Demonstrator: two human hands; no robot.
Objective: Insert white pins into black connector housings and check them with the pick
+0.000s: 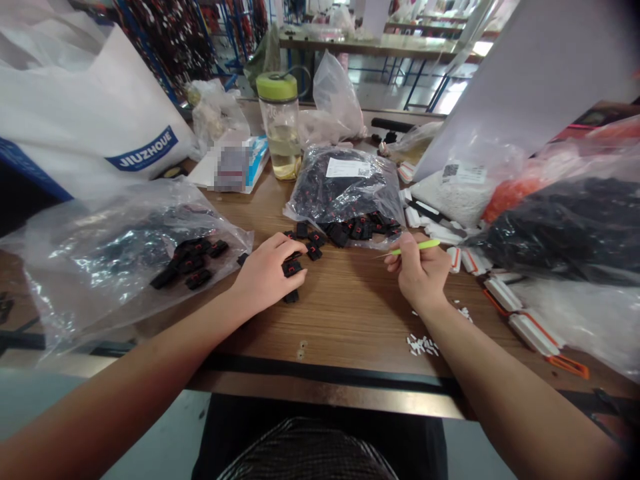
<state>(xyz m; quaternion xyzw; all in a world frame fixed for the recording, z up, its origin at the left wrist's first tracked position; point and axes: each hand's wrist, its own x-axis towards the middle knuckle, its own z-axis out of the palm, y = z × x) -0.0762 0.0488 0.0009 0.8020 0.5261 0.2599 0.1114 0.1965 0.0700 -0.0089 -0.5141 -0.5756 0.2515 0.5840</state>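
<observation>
My left hand [267, 270] is curled over a small pile of black plastic connectors [314, 247] with red parts. One black connector [291, 268] sits between its thumb and fingers. In my right hand [420, 273] is a slim yellow-green pick [425, 245], its thin pointed tip facing left. The fingers are closed around it, above the bare wood of the table [345, 307]. Small white pieces [423, 345] lie scattered near my right forearm.
A clear bag of black connectors [345, 187] lies ahead, another bag [125, 233] at left. A water bottle [280, 133] with a green lid stands behind. White-and-orange cases [533, 333] and plastic bags [560, 220] crowd the right. A large white bag [75, 100] stands far left.
</observation>
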